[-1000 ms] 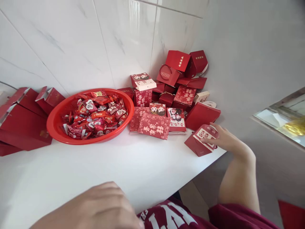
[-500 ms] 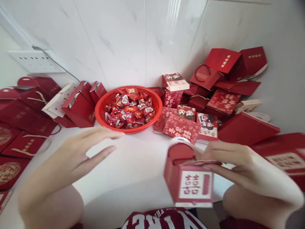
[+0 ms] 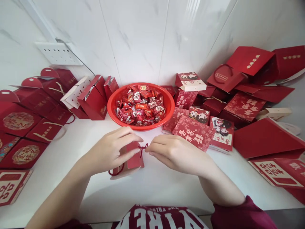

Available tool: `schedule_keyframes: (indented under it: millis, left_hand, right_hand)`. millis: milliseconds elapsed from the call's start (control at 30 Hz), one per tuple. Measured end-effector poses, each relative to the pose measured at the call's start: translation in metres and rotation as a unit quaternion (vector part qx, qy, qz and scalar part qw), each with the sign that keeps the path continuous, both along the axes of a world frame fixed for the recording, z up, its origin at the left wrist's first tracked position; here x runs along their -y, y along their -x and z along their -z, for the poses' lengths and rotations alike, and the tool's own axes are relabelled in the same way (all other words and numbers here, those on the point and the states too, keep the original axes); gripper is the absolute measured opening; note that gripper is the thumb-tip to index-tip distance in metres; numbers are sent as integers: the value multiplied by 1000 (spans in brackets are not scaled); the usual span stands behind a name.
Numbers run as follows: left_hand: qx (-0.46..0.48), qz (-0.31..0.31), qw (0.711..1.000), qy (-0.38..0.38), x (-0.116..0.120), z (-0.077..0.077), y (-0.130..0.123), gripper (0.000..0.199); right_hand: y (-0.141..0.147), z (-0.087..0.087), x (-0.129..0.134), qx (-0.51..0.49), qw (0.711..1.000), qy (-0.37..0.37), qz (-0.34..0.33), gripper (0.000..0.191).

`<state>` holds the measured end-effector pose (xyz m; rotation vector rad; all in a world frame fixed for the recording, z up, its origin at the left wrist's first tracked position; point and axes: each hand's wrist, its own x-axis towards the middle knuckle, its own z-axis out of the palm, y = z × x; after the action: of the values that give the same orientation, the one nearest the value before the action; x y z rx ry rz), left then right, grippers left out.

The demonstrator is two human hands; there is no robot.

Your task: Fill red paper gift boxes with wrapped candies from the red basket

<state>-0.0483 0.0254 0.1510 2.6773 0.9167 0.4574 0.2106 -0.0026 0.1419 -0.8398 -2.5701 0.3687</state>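
Note:
A small red gift box [image 3: 133, 160] lies tipped over on the white table in front of me, with a flap and one dark red cord loop showing on its left. My left hand [image 3: 114, 148] is around it, thumb and fingers on its sides, covering much of it. From the box's right side comes a dark red cord handle [image 3: 143, 147]. The closed fingertips of my right hand [image 3: 172, 149] pinch the end of this cord. Just beyond my hands stands a red plastic basket [image 3: 110, 109] full of wrapped candies [image 3: 140, 106].
Upright red gift boxes [image 3: 35, 101] stand in rows on the left, beside a white box [image 3: 79, 90]. Flat printed red boxes [image 3: 194, 132] lie right of the basket. A heap of red boxes [image 3: 250, 82] fills the right side. A power socket [image 3: 58, 54] is on the tiled wall.
The gift box has gone from my right hand, raised at the right, down to the table under my left hand. My hands have come together, and the right now pinches the cord. The view has shifted.

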Motion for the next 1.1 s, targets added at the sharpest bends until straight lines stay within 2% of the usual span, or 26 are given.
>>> schedule_keyframes:
  millis: [100,167,267,400,533,667,800,900,1000,1067,1100]
  left_hand:
    - [6,-25,1000,-10,1,10,15,21]
    - [2,-18,1000,7,2,14,26,22]
    - [-9,15,998,59,4,17,35,27]
    - [-22,-2,996,90,10,21,43,23]
    - [58,5,991,116,16,30,57,23]
    - [163,41,975,146,21,38,60,26]
    - [112,25,985,128,26,38,43,31]
    - [99,0,992,76,26,43,28,28]
    - [200,7,978,66,18,57,26,33]
    - [285,12,953,104,11,67,33,37]
    - [297,8,945,133,7,70,37,40]
  right_hand:
    - [6,10,-7,15,1000,-7,-9,23]
    - [13,15,-12,-1,1000,-13,-25,23]
    - [29,22,-19,-45,995,-21,-91,23]
    - [47,31,-27,-43,984,-26,-171,24]
    - [47,35,-29,-11,986,4,-169,22]
    - [40,36,-26,-12,993,-3,-118,26]
    - [35,38,-22,-21,998,-62,-25,28]
    - [29,40,-21,-3,994,-95,50,33]
    - [19,45,-22,-2,991,-87,105,32]
    - [10,48,-22,-18,988,-68,135,32]
    - [6,49,-23,-32,987,-53,147,31]
